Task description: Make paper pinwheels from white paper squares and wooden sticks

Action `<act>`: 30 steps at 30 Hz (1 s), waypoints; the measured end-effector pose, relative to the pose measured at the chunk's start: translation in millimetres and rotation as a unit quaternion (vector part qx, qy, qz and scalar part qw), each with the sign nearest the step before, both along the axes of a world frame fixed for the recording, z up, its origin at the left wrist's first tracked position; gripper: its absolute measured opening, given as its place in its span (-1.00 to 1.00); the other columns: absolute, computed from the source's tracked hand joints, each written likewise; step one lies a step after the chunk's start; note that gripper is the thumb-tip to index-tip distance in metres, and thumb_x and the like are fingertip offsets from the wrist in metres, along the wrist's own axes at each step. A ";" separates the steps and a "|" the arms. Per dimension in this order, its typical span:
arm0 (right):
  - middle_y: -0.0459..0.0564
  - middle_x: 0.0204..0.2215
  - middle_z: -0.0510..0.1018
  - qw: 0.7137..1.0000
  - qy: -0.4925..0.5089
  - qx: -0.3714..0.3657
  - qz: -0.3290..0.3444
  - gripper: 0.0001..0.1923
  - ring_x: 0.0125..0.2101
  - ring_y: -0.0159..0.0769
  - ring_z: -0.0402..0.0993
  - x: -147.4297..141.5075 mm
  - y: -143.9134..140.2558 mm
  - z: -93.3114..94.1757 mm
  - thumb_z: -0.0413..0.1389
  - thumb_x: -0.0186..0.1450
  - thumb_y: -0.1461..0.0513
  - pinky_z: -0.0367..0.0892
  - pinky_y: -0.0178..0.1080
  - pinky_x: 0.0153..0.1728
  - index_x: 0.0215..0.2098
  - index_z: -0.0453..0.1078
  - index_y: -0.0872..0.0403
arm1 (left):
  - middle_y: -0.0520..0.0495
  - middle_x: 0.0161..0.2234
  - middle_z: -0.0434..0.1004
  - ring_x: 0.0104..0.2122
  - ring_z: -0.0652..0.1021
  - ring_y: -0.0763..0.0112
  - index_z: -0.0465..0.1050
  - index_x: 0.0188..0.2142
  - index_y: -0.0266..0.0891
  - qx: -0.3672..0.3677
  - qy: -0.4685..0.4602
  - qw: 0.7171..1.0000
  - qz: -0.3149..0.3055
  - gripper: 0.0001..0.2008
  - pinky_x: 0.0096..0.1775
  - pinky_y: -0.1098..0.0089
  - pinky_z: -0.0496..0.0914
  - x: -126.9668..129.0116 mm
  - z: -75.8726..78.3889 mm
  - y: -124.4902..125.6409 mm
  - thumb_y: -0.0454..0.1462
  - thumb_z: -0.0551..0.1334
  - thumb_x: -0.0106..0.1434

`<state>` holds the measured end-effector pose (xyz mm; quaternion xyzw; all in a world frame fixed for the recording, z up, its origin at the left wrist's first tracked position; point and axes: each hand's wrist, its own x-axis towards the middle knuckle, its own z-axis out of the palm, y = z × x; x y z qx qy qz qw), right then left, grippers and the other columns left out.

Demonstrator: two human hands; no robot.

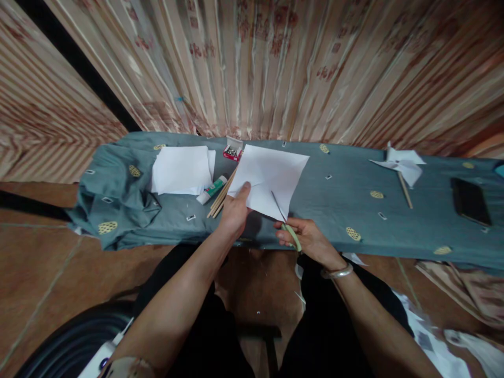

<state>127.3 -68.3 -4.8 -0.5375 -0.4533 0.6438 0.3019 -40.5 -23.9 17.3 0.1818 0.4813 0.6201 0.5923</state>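
Observation:
My left hand [236, 210] pinches the near left edge of a white square sheet of paper [268, 176], holding it tilted over the blue-grey cloth-covered bench [338, 210]. My right hand [303, 237] grips green-handled scissors [286, 220], whose blades are cutting into the sheet from its near corner toward the middle. A silver bangle sits on my right wrist.
Left of the sheet lie wooden sticks [221, 199], a glue tube [211, 190], a stack of white paper [181, 169] and a small red box of pins [232, 151]. A finished paper pinwheel [401, 167] and a dark phone [470, 201] lie to the right. Curtains hang behind.

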 end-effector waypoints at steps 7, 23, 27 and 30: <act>-0.13 -0.62 0.49 1.000 0.004 0.007 -0.003 -0.49 -0.60 -0.46 0.36 -1.3 -0.2 1.0 0.44 -0.17 0.00 0.29 -0.34 -0.56 -0.36 0.53 0.15 | -0.24 -0.04 0.59 -0.04 0.59 0.15 0.46 -0.11 -0.29 0.006 -0.005 1.000 -0.007 -0.79 -0.03 0.22 0.47 0.2 0.0 -2.0 -0.34 0.22 0.25; -0.14 -0.65 0.47 1.000 0.001 0.012 0.005 -0.50 -0.61 -0.47 0.34 0.3 1.0 -0.4 0.43 -0.17 -0.02 0.24 -0.36 -0.59 -0.39 0.53 0.15 | -0.23 -0.02 0.58 -0.02 0.57 0.15 0.46 -0.11 -0.27 0.011 -0.006 1.000 -0.008 -0.78 -0.04 0.23 0.47 2.1 -3.3 -3.5 -0.33 0.25 0.23; -0.13 -0.62 0.49 1.000 0.003 0.008 0.011 -0.51 -0.60 -0.47 0.36 0.6 1.3 -0.9 0.43 -0.16 -0.01 0.27 -0.36 -0.58 -0.39 0.53 0.14 | -0.24 -0.04 0.59 -0.01 0.57 0.14 0.48 -0.12 -0.28 0.008 -0.001 1.000 -0.002 -0.78 -0.01 0.23 0.46 2.6 -4.0 -3.0 -0.32 0.25 0.22; -0.13 -0.61 0.49 1.000 0.001 0.007 0.015 -0.51 -0.59 -0.47 0.36 1.0 1.2 -0.5 0.42 -0.14 -0.01 0.29 -0.35 -0.57 -0.36 0.54 0.14 | -0.22 -0.04 0.59 0.00 0.56 0.15 0.49 -0.10 -0.26 0.014 -0.004 1.000 -0.009 -0.76 0.00 0.23 0.45 2.5 -3.8 -3.2 -0.32 0.25 0.22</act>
